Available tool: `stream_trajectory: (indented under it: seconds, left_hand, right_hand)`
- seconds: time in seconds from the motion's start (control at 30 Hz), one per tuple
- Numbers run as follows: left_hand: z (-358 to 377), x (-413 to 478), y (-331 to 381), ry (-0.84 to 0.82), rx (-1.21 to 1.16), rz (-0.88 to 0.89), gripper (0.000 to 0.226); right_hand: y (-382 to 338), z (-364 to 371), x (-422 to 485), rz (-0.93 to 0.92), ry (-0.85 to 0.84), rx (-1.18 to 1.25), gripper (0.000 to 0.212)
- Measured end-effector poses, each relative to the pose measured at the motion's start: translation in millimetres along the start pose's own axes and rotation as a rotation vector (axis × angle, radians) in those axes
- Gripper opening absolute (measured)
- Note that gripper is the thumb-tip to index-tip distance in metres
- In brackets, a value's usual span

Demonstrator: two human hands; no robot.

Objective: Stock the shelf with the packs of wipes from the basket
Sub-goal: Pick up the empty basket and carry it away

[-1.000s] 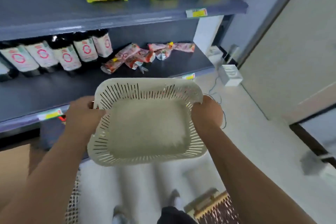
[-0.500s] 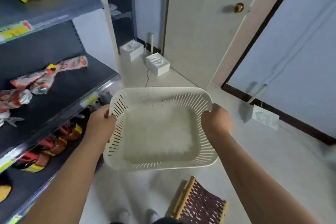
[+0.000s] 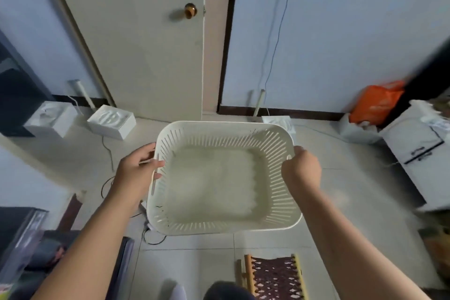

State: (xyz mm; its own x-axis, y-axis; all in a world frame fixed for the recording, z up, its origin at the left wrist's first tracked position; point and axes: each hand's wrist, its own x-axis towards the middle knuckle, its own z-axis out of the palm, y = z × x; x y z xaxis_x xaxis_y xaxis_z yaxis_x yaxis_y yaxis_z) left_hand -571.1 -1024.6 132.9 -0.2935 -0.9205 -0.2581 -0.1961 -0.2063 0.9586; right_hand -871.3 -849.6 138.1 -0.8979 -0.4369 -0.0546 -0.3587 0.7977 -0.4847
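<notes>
The cream slotted plastic basket (image 3: 214, 136) hangs over the floor with its long axis running left to right, the left hand (image 3: 136, 170) and right hand (image 3: 302, 170) each gripping a side rim, equally near, no packs of wipes showing inside.

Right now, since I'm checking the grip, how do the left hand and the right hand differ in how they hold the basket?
The left hand shows fingertips lying over the left rim of the basket; the right hand shows only its back, fingers hidden round the right rim. The left hand looks flatter; the right hand is a tight fist. Both grip opposite sides of the empty basket.
</notes>
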Motion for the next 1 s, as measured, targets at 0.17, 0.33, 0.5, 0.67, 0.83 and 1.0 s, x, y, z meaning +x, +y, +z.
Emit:
stream_trajectory:
  seconds: [0.17, 0.33, 0.5, 0.67, 0.83, 1.0]
  left_hand:
    - [31, 88, 31, -0.095, 0.031, 0.031, 0.048]
    - [78, 175, 56, -0.161, 0.054, 0.042, 0.048]
    - [152, 273, 73, -0.097, 0.056, 0.039, 0.047]
    - [223, 369, 102, -0.014, 0.095, 0.002, 0.049]
    - [286, 451, 121, 0.122, 0.055, -0.071, 0.05]
    - [334, 525, 122, 0.212, -0.052, -0.197, 0.047]
  right_hand:
    - [-20, 9, 46, 0.13, 0.032, 0.046, 0.022]
    - [-37, 18, 124, 0.182, 0.063, 0.088, 0.036]
    - [-42, 44, 246, 0.188, 0.036, 0.155, 0.045]
    - [-58, 69, 375, 0.176, -0.079, 0.242, 0.043]
    - [-78, 84, 484, 0.154, -0.186, 0.268, 0.026]
    - [-104, 102, 581, 0.145, -0.287, 0.362, 0.02]
